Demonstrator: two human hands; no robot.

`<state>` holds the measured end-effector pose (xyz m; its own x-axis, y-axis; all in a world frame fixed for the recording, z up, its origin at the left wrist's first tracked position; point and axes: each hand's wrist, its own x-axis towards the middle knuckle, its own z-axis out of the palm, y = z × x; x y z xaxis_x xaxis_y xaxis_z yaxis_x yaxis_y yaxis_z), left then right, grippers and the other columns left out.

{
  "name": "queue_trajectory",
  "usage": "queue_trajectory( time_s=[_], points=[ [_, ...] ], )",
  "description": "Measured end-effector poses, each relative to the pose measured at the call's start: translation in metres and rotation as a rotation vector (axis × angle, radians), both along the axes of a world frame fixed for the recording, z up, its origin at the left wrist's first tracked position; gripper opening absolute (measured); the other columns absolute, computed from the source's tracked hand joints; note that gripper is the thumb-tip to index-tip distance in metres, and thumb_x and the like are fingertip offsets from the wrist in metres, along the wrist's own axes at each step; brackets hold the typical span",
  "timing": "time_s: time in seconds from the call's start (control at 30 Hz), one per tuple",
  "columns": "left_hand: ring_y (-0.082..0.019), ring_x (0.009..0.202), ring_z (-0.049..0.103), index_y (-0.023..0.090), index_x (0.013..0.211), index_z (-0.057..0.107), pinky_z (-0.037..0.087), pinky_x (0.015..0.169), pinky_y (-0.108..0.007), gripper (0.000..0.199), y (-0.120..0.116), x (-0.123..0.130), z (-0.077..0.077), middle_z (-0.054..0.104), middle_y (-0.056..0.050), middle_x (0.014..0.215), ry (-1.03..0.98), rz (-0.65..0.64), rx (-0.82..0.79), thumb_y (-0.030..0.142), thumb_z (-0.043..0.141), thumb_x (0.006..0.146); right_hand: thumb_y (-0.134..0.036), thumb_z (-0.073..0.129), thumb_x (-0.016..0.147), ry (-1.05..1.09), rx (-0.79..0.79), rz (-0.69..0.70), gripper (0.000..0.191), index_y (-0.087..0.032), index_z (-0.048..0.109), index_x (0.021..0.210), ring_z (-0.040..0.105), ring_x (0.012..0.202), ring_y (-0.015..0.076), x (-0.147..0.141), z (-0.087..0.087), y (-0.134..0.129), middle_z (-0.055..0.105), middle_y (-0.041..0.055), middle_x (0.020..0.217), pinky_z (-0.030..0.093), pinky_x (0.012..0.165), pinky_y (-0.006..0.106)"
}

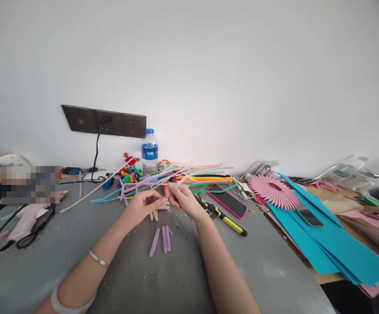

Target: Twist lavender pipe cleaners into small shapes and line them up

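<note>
Your L hand (148, 205) and R hand (183, 201) are meeting over the gray table (137, 270), tips close together. The fingers of both are bending in toward the thumbs, but the spot btwn them is looking too small and blurry, so I can't tell if either is closing tight or what it's holding. A thin silver bracelet (98, 258) and a pale bangle (73, 301) are circling your L arm.

Some wood sticks (153, 214) are lying just below your fingertips, partly hiding under your hands. Closer to you, short purple fuzzy pieces (166, 239) are lying on the table, w/ one set a bit apart on the L side. Behind your hands, a big messy pile of long fuzzy sticks (205, 179) is spreading out in lots of colors, incl. yellow, orange, green & purple.

To the R, cutters w/ yellow & black handles (230, 224) are lying near your R arm, and a phone w/ a pink case (229, 202) is resting just behind them. Farther R, a pink folded paper ring (273, 192) is sitting by blue sheets (320, 248), and another person's hands (373, 226) are touching pink paper.

At the back, a water bottle w/ a blue cap (149, 152) is standing up by the wall. On the far L, a pink glue gun (25, 222) is lying near a black cord.
</note>
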<state>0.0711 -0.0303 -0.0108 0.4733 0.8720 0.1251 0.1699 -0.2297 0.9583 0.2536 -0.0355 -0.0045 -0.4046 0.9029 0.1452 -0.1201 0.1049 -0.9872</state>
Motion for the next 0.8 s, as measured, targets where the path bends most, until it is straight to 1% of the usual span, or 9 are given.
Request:
queue_trajectory(
  time_s=[0.1,0.17,0.27,0.37,0.43,0.5,0.57,0.67,0.8],
  points=[
    [-0.015,0.056,0.057,0.017,0.078,0.063,0.044,0.052,-0.025,0.029,-0.002,0.001,0.000,0.060,0.000,0.065,-0.045,-0.044,-0.143,0.046,0.062,0.081,-0.051,0.044,0.093,-0.023,0.024,0.003,0.037,-0.017,0.055,0.081,0.026,0.036,0.0054,-0.001,0.002,0.000,0.039,-0.0101,0.041,0.022,0.042,0.021],
    [-0.015,0.057,0.059,0.017,0.077,0.061,0.044,0.052,-0.024,0.031,-0.003,0.002,0.002,0.063,-0.001,0.066,-0.115,-0.040,-0.216,0.048,0.063,0.081,-0.049,0.048,0.092,0.001,0.050,-0.042,0.032,-0.018,0.053,0.083,0.028,0.039,0.0059,-0.002,0.001,0.001,0.039,-0.0098,0.045,0.023,0.044,0.021],
    [-0.014,0.062,0.061,0.018,0.073,0.059,0.044,0.056,-0.023,0.032,-0.005,0.002,0.008,0.065,-0.001,0.066,-0.254,0.029,-0.317,0.048,0.068,0.076,-0.046,0.057,0.088,0.031,0.100,-0.138,0.030,-0.018,0.054,0.079,0.039,0.049,0.0079,-0.002,-0.001,0.003,0.047,-0.0057,0.056,0.032,0.051,0.022],
    [-0.013,0.065,0.062,0.017,0.072,0.060,0.044,0.058,-0.021,0.035,-0.006,0.002,0.011,0.067,-0.001,0.068,-0.364,0.107,-0.417,0.047,0.077,0.068,-0.045,0.063,0.084,0.030,0.114,-0.177,0.028,-0.018,0.058,0.079,0.052,0.063,0.0120,-0.003,-0.002,0.004,0.058,-0.0005,0.069,0.043,0.063,0.025],
    [-0.013,0.066,0.063,0.017,0.072,0.061,0.045,0.059,-0.022,0.036,-0.004,0.002,0.011,0.069,-0.002,0.069,-0.407,0.152,-0.445,0.046,0.080,0.064,-0.044,0.063,0.084,0.042,0.109,-0.171,0.027,-0.018,0.059,0.080,0.057,0.070,0.0135,-0.003,-0.001,0.003,0.060,0.0007,0.075,0.046,0.068,0.027],
    [-0.013,0.066,0.064,0.017,0.072,0.062,0.046,0.060,-0.022,0.035,-0.003,0.001,0.008,0.070,-0.002,0.070,-0.443,0.177,-0.450,0.045,0.081,0.064,-0.042,0.063,0.085,0.058,0.100,-0.152,0.024,-0.018,0.061,0.083,0.059,0.070,0.0135,-0.003,0.000,0.002,0.061,0.0005,0.077,0.048,0.068,0.027],
    [-0.013,0.066,0.064,0.017,0.072,0.062,0.046,0.060,-0.023,0.032,-0.001,0.000,0.006,0.070,-0.002,0.070,-0.473,0.178,-0.450,0.043,0.080,0.066,-0.040,0.066,0.083,0.058,0.086,-0.129,0.022,-0.019,0.062,0.089,0.060,0.067,0.0129,-0.004,0.001,0.001,0.062,-0.0004,0.075,0.049,0.065,0.026],
    [-0.013,0.066,0.064,0.017,0.072,0.062,0.049,0.063,-0.024,0.029,0.001,-0.001,0.003,0.070,-0.002,0.070,-0.502,0.154,-0.460,0.040,0.078,0.069,-0.036,0.072,0.078,0.065,0.062,-0.114,0.024,-0.019,0.065,0.094,0.060,0.062,0.0120,-0.004,0.000,0.001,0.064,-0.0010,0.073,0.050,0.061,0.025],
    [-0.014,0.068,0.065,0.017,0.073,0.062,0.051,0.065,-0.026,0.029,0.002,-0.002,0.003,0.071,-0.003,0.073,-0.497,0.153,-0.466,0.040,0.078,0.070,-0.034,0.074,0.076,0.118,0.007,-0.134,0.024,-0.019,0.069,0.093,0.065,0.065,0.0142,-0.003,-0.004,0.004,0.070,0.0018,0.073,0.053,0.064,0.028]
  ],
)
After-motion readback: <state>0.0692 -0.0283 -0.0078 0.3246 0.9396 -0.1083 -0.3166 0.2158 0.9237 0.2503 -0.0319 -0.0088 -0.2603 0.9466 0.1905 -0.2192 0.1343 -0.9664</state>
